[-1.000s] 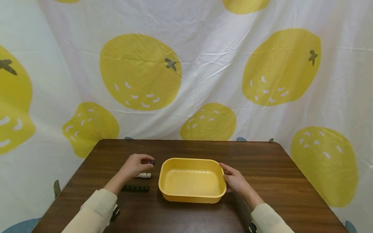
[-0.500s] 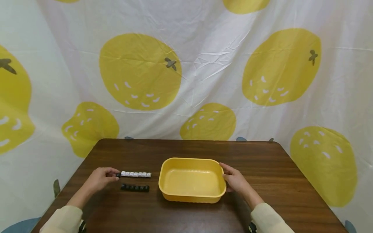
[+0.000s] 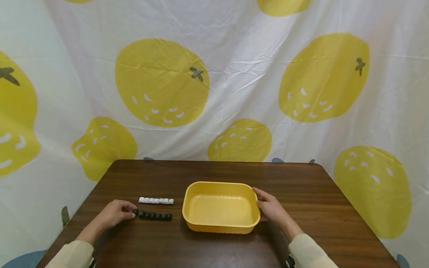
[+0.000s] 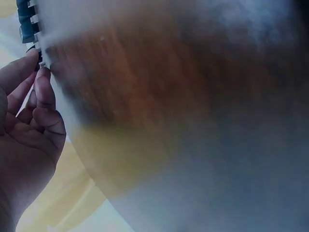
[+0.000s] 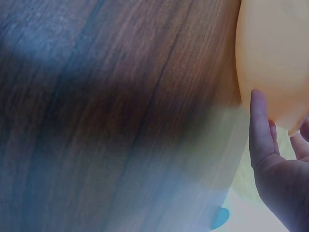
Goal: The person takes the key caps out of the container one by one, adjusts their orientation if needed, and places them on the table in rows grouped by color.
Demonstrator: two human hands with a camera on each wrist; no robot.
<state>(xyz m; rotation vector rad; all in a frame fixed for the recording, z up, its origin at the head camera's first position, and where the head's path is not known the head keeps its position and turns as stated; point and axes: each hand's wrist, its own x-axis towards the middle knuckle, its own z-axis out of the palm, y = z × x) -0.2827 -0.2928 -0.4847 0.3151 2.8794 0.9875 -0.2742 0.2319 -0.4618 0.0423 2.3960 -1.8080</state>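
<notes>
My left hand (image 3: 117, 214) pinches a small black keycap (image 3: 135, 211) between thumb and fingertips, at the left end of a row of black keycaps (image 3: 155, 216). Whether it touches the row is too small to tell. Just behind lies a matching row of white keycaps (image 3: 156, 200). In the left wrist view the pinching fingers (image 4: 46, 89) meet near the row's end. A yellow plastic basin (image 3: 221, 225) stands right of both rows, with nothing in it. My right hand (image 3: 272, 208) holds its right side at the rim; in the right wrist view one finger (image 5: 258, 116) lies along the outer wall.
All of this sits on a dark brown wooden table (image 3: 318, 208). A white cloth (image 3: 241, 85) printed with large yellow fruit hangs behind it. Bare tabletop extends right of the basin and along the front.
The left hand has carried the black keycap from beside the basin leftwards past the white row's end, then toward me to the black row's left end. The right hand and basin have stayed put.
</notes>
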